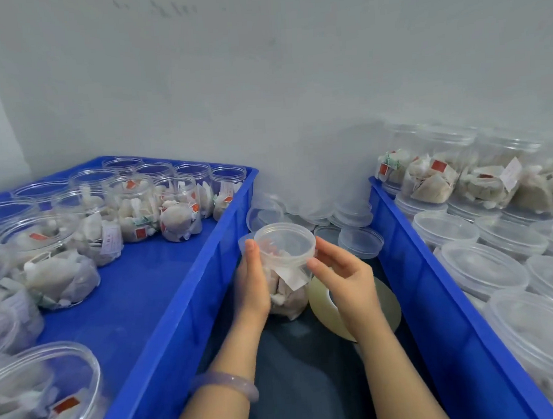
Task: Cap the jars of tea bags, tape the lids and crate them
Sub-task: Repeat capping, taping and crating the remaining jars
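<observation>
Between the two crates I hold a clear plastic jar [287,293] of tea bags, upright, with a clear lid [285,244] on its mouth. My left hand [252,284] grips the jar's left side. My right hand [346,279] is at the lid's right edge, thumb and fingers pinching the rim. A wide roll of clear tape [384,303] lies just under and behind my right hand. Whether any tape is on the lid cannot be told.
The blue crate [183,297] on the left holds several uncapped jars of tea bags [134,210]. The blue crate [433,297] on the right holds several capped jars [483,269], stacked. Loose clear lids [360,240] are piled against the wall between the crates.
</observation>
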The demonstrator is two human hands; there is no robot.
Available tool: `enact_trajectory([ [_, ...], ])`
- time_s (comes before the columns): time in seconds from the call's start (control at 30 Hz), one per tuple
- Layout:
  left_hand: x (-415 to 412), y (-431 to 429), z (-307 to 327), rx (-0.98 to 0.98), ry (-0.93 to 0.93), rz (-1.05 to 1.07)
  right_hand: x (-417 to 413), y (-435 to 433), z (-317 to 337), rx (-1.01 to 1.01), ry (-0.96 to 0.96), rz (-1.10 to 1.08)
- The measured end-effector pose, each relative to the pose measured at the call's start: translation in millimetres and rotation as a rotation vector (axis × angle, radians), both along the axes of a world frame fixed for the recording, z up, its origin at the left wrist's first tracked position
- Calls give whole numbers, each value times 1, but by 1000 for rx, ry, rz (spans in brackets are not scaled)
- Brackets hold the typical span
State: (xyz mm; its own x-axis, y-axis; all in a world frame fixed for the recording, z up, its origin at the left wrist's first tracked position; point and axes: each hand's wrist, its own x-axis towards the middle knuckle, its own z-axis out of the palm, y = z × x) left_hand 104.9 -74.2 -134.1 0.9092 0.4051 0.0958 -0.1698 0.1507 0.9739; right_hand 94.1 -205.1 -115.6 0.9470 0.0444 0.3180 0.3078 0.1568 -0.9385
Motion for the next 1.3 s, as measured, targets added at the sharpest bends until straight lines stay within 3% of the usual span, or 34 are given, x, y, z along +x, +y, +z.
enact_trajectory([
  [0.3,2,-4,-11,24,-54,69,7,0,-8,49,-68,-105],
  [0.57,0,-3,-12,47,-81,42,9,7,-9,-125,-94,-168],
  [0.77,-3,3,-14,-43,-69,-72,9,24,-7,-48,46,-279],
  [0.9,-9,5,2,-70,-159,12,7,35,14,212,126,-73],
  [1.03,-13,7,25,28,-216,-28,2,55,17,103,73,-163],
  [1.1,-16,3,27,62,-236,52,2,58,22,58,19,-223],
  [1.17,-20,0,30,32,-248,92,0,59,29,-25,-5,-233],
  [1.3,-23,3,34,-169,-216,-111,-20,45,46,-97,92,-215],
])
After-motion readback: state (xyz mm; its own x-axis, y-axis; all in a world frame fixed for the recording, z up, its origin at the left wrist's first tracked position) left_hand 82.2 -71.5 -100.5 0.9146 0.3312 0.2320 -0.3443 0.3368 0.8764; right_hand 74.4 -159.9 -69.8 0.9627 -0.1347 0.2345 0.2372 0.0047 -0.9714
